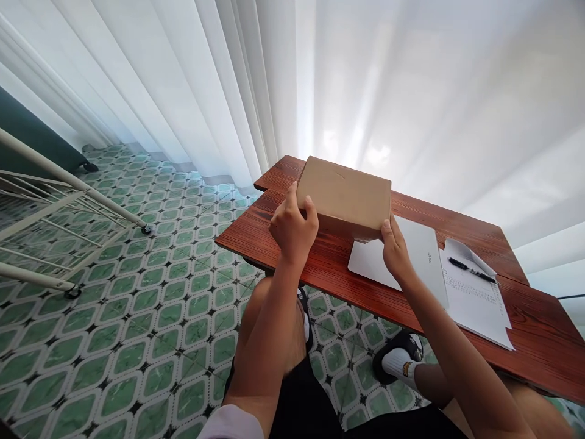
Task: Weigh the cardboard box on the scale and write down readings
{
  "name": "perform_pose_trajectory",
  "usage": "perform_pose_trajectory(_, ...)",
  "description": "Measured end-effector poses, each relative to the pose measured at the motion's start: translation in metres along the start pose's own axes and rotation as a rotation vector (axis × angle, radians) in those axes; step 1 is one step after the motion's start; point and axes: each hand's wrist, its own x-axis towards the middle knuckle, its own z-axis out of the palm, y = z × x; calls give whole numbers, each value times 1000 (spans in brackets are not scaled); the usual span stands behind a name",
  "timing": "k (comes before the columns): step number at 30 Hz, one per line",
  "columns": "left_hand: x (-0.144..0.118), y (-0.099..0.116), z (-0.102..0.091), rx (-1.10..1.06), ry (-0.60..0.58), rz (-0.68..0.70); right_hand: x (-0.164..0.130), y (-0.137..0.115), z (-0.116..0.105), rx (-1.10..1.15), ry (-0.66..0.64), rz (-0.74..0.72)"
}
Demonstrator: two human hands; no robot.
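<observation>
Left hand (292,227) and right hand (395,250) both grip flat brown cardboard box (343,196), one at each end. Box closed, near corner of reddish wooden table (292,247), part over white closed laptop (425,256). Black pen (471,269) on printed paper (479,302) nearby. Box not opened yet.

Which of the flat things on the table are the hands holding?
The brown cardboard box, gripped by left hand and right hand. The white laptop and the paper sheet lie untouched.

The box (345,195) was plain tan on a reddish-brown wood-grain table (292,244). Below the table, green-and-white patterned tiles (150,305); beside the box lay a white, seemingly printed sheet (478,302).
</observation>
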Motion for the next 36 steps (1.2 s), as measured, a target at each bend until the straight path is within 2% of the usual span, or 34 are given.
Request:
perform_pose_trajectory(5, -8, 8, 5, -43, 20, 55, -8, 3, -19, -12, -8, -20)
perform_pose_trajectory(12, -23, 22, 13, -96, -30, 123, -22, 6, -52, -77, 24, -27)
perform_pose_trajectory(22, -46, 37, 34, -376, 113, 326, -42, 3, -95, -136, 127, -119)
perform_pose_trajectory(29, -57, 52, 42, -591, 27, 341, -50, 5, -123, -160, 156, -123)
perform_pose_trajectory(36, -61, 57, 55, -777, -169, 388, -50, 22, -149, -175, 244, -110)
